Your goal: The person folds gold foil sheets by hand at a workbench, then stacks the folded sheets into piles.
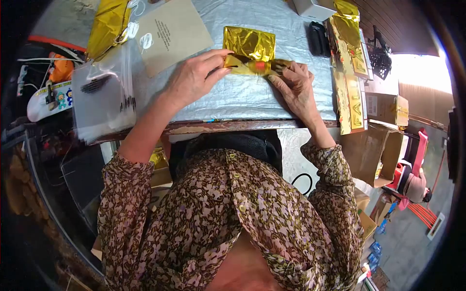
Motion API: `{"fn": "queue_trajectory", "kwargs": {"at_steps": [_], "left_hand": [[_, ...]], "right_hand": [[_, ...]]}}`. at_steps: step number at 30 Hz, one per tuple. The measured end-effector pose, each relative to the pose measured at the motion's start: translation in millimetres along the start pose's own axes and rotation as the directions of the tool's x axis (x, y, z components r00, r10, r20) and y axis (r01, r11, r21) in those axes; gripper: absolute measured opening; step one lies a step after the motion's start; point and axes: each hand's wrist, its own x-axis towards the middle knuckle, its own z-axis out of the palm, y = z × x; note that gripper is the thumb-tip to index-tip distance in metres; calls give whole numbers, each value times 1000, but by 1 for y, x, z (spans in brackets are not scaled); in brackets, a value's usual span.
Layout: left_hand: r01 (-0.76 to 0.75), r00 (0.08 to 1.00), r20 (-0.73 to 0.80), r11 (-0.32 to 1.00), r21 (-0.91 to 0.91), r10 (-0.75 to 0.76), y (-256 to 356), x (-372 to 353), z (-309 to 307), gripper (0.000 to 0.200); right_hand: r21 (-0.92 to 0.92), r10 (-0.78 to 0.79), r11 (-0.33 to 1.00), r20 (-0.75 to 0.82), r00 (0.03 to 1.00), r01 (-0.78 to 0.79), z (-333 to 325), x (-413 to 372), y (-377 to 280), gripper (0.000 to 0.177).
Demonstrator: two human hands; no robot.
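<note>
A strip of shiny gold material [247, 66] with a red spot is stretched between my two hands above the table. My left hand [196, 77] pinches its left end between thumb and fingers. At its right end, my right hand [294, 83] has its fingers bent around the material, partly blurred. Just beyond the strip lies a flat gold foil piece [250, 41] on the pale blue-grey table cover [223, 104]. A brown paper sheet with printed text [174, 34] lies to the left of it.
Clear plastic bags [104, 97] hang over the table's left edge. Gold boxes [350, 92] line the right edge, beside a black object [318, 39] and a white box [313, 8]. Cardboard boxes [366, 150] stand right of the table. Another person [415, 186] is at far right.
</note>
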Motion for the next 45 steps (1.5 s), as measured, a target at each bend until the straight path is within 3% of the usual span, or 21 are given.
{"fn": "queue_trajectory", "kwargs": {"at_steps": [2, 4, 6, 10, 17, 23, 28, 32, 35, 45], "left_hand": [[-42, 998, -55, 999, -3, 41, -1, 0, 3, 20], [47, 999, -22, 997, -62, -48, 6, 2, -1, 20], [44, 997, -57, 997, -59, -48, 7, 2, 2, 19], [54, 990, -130, 997, -58, -61, 6, 5, 8, 24], [43, 991, -128, 999, -12, -44, 10, 12, 10, 23], [117, 990, -86, 993, 4, -116, 15, 12, 6, 20], [120, 988, -96, 992, 27, -117, 15, 12, 8, 18], [125, 988, -90, 992, -20, -126, 13, 13, 11, 18], [130, 987, -99, 991, -7, -130, 14, 12, 10, 18], [151, 963, -221, 988, -39, -155, 5, 6, 18, 21]], "right_hand": [[23, 20, 1000, -20, 1000, -20, 5, -1, 2, 19], [47, 43, 998, -40, 998, -41, 8, -1, -2, 18], [9, 131, 991, -73, 989, -130, 10, 1, -12, 18], [-64, 155, 984, -126, 980, -164, 19, 4, -14, 19], [-53, 272, 959, -117, 955, -279, 13, 10, -20, 27], [15, 362, 931, -145, 921, -363, 13, 13, -23, 31], [96, 314, 949, -225, 922, -300, 22, 8, -14, 30], [117, 325, 945, -195, 926, -307, 24, 7, -12, 28], [120, 277, 960, -277, 920, -253, 27, 8, -13, 20], [-45, 224, 970, -226, 948, -240, 24, 9, -13, 19]]}}
